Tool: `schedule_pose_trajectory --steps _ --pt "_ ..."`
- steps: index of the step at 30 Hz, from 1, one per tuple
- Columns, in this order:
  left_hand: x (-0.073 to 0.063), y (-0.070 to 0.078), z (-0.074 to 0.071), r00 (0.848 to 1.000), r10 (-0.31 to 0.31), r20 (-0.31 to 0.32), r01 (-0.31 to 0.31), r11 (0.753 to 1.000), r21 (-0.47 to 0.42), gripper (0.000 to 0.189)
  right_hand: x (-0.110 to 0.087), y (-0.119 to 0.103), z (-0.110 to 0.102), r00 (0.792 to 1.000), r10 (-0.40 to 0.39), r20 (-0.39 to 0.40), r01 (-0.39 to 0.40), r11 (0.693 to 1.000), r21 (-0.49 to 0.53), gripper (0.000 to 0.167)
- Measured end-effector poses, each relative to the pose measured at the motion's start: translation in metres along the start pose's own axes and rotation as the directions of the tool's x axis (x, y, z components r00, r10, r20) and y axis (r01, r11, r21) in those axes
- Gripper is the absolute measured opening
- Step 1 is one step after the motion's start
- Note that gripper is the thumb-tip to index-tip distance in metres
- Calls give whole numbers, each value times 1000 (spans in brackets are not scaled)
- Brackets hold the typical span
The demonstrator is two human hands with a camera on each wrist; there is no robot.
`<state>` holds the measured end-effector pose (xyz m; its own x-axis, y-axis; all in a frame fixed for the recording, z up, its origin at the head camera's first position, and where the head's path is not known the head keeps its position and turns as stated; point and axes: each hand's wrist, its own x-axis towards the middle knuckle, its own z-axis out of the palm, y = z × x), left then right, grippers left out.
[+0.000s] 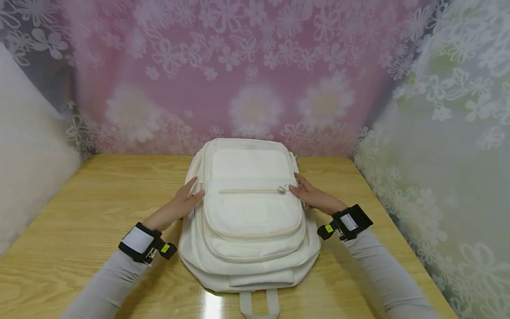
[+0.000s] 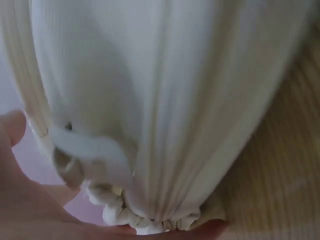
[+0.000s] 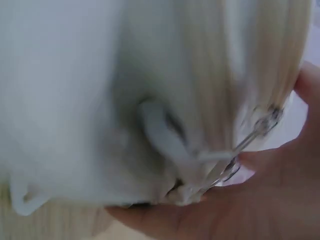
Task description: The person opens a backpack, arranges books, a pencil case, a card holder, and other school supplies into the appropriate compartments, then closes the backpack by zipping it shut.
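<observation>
A cream-white backpack (image 1: 255, 217) lies front side up on the wooden table, its top carry handle (image 1: 272, 303) towards me. At its left side my left hand (image 1: 181, 206) grips the edge, thumb on the front and fingers round the side. My right hand (image 1: 318, 197) holds the opposite side likewise, its thumb close to the metal zipper pull (image 1: 282, 189) of the front pocket. In the left wrist view a gathered elastic pocket edge (image 2: 120, 212) lies by the fingers. A metal chain or clip (image 3: 257, 127) hangs at the bag's side in the right wrist view, which is blurred.
The light wooden table (image 1: 119, 190) extends on both sides of the bag. Behind it hangs a pink flowered curtain (image 1: 207, 88), with pale flowered fabric (image 1: 446, 146) along the right and a white sheet (image 1: 32, 155) on the left. Both wrists wear black camera straps (image 1: 137, 241).
</observation>
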<state>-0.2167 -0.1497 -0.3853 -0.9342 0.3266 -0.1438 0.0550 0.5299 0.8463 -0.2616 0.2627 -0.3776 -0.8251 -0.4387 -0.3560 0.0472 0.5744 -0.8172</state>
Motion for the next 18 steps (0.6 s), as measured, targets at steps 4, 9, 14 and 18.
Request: schedule_pose_trajectory --steps 4,9,14,18 --pt "0 -4 4 998 -37 51 38 999 -18 77 1 -9 8 1000 -22 -3 22 1000 -10 80" --pt "-10 -8 0 997 -55 46 56 998 -16 76 2 -14 20 999 -43 -13 43 999 0 81" --pt "-15 -10 2 998 -48 41 49 999 -4 76 -4 -10 28 997 -54 -56 53 998 -18 82" --pt "-14 -7 6 999 -45 9 45 998 32 77 -7 -12 25 992 -70 -108 56 990 -129 81"
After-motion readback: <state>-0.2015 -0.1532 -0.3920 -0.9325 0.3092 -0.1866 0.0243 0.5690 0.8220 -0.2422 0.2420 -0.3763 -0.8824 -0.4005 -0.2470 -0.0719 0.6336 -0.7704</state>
